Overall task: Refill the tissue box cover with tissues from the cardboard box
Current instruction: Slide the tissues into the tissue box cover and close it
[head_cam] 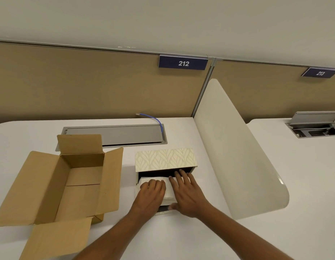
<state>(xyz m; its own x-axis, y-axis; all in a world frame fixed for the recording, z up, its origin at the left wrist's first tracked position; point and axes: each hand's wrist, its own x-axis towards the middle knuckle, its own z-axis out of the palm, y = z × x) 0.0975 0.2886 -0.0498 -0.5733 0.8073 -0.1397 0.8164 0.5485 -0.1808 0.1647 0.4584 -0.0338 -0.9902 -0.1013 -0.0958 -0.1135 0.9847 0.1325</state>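
A cream tissue box cover [164, 159] with a leaf pattern lies on its side on the white desk, its dark open underside facing me. A white stack of tissues [169, 191] sits partly inside that opening. My left hand [150, 192] rests flat on the stack's left part, fingers curled. My right hand [185, 192] lies on the stack's right side, fingers reaching into the opening and thumb at the stack's near edge. The brown cardboard box [69, 181] stands open to the left, flaps spread, its inside showing no tissues.
A grey cable tray lid [114, 135] is set in the white desk [181, 241] behind the boxes, with a blue network cable [155, 119] coming out of it. A cream rounded divider [236, 151] rises on the right. Tan partition panels stand at the back.
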